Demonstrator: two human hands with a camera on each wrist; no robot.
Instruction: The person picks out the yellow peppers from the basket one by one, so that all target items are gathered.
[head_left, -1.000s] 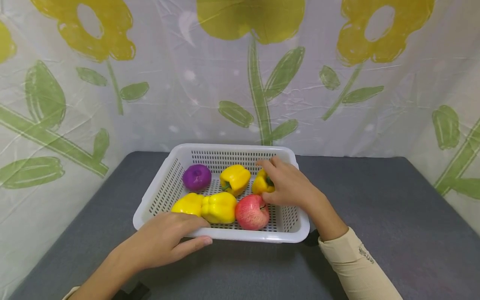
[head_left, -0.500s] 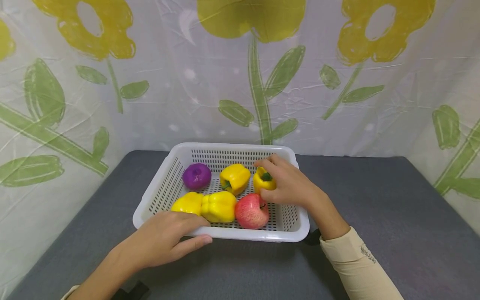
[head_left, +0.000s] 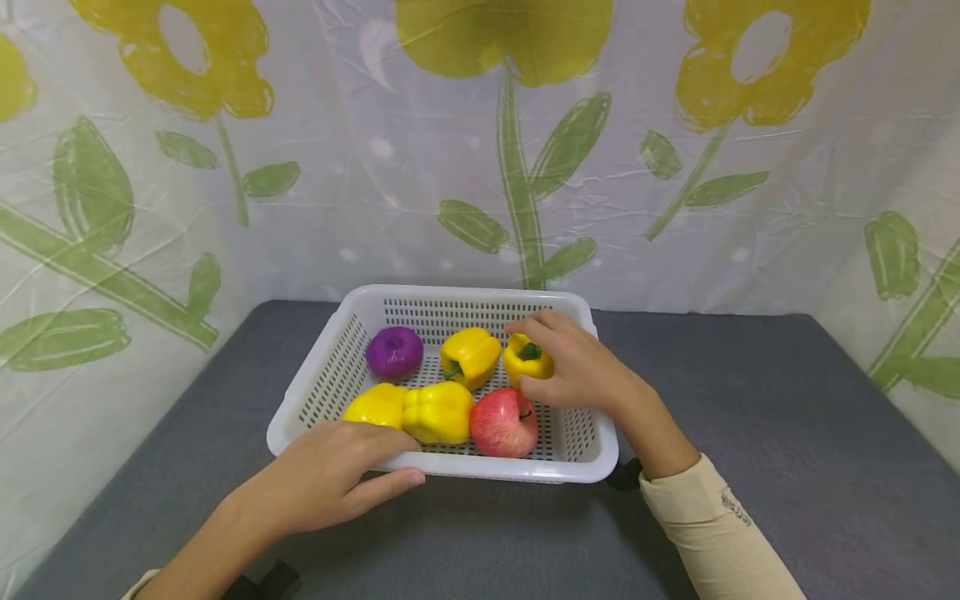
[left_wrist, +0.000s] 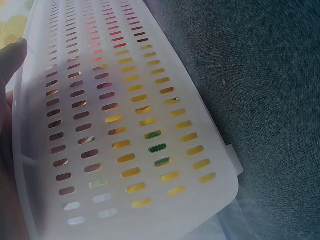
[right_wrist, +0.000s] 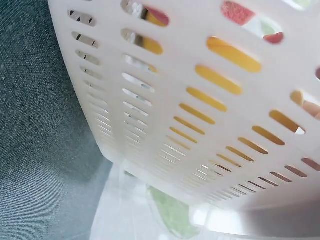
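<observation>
A white perforated plastic basket stands on the dark grey tabletop. My left hand grips its near rim at the left, fingers over the edge and thumb outside. Inside the basket at the right, my right hand holds a yellow bell pepper between thumb and fingers, its green stem showing. Another yellow bell pepper lies to its left. A red apple and two yellow peppers, the right one and the left one, line the near side. A purple onion sits back left.
The left wrist view shows the basket's slotted wall close up, with yellow and red through the slots. Grey tabletop surrounds the basket. A flower-printed cloth hangs behind and at both sides.
The pepper in my right hand has turned so that more of its stem and top shows. The right hand has shifted slightly left. My left hand stays on the rim.
</observation>
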